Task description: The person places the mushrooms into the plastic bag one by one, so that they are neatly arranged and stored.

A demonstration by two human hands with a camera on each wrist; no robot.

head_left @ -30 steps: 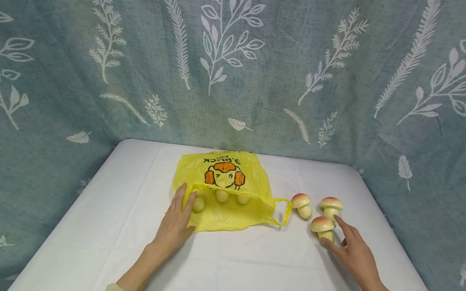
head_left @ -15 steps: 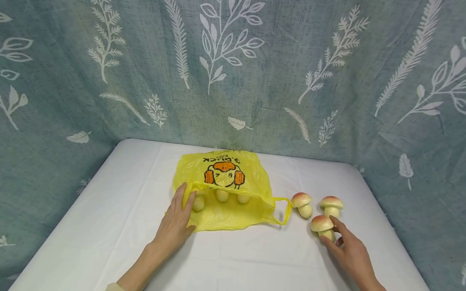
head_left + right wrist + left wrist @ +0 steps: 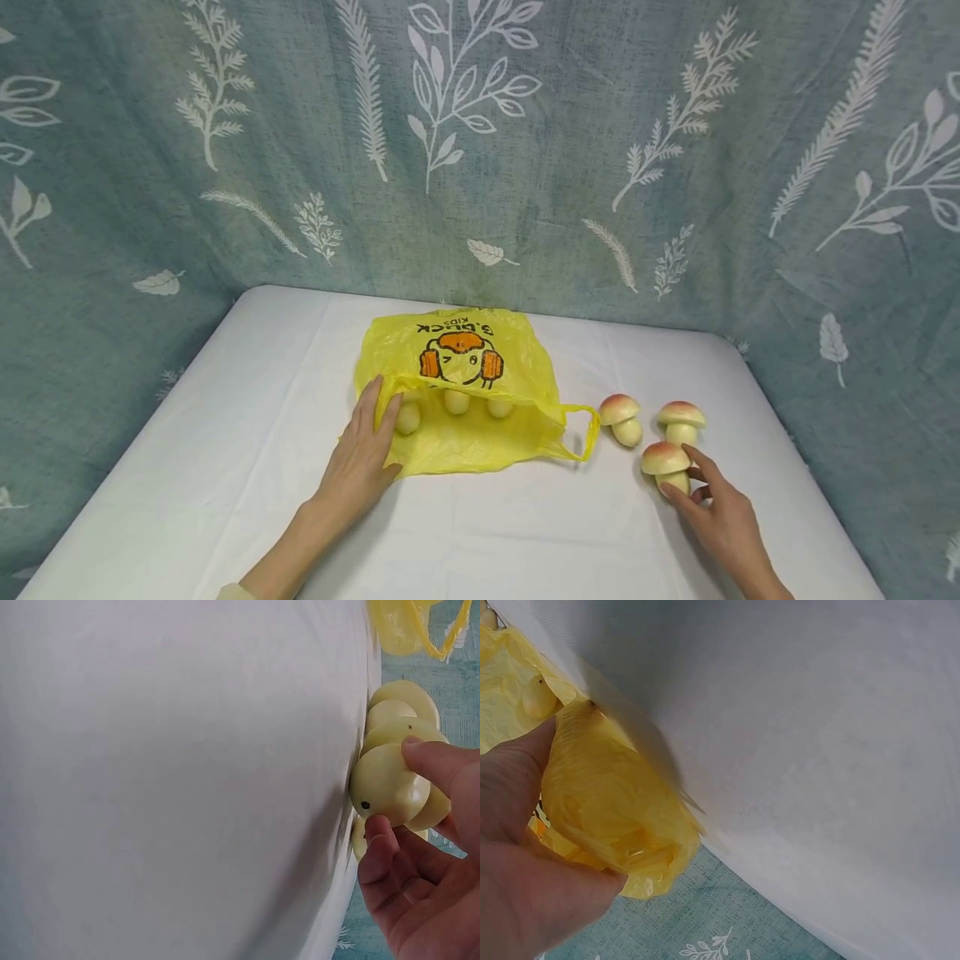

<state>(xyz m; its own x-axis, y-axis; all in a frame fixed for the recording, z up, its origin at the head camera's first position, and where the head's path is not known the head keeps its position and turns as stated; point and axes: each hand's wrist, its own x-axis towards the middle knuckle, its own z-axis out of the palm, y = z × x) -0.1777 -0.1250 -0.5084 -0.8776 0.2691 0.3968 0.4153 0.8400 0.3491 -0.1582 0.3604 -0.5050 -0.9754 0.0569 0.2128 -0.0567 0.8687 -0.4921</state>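
Note:
A yellow plastic bag [image 3: 468,450] with a duck print lies on its side, its mouth toward me. My left hand [image 3: 356,467] holds the left side of that mouth; the left wrist view shows bunched bag film [image 3: 615,787] between thumb and fingers. Inside, three pale rounded ends [image 3: 457,402] show, their tops hidden by the bag. At the right, my right hand [image 3: 723,517] pinches the nearest toy mushroom [image 3: 666,460], red-tinged on its cap, between thumb and fingers. Its pale stem end [image 3: 386,780] faces the right wrist camera. The mushroom appears to be still on the table.
Two more mushrooms lie close by: one tipped [image 3: 621,419] beside the bag's loose handle loop [image 3: 588,433], one standing [image 3: 681,419] just behind the pinched one. A white cloth covers the table [image 3: 525,533]. Leaf-patterned curtains [image 3: 480,167] enclose the back and sides.
The fingers of my right hand have drawn in around the nearest mushroom, the index finger now against its cap. My left hand and the bag have stayed put.

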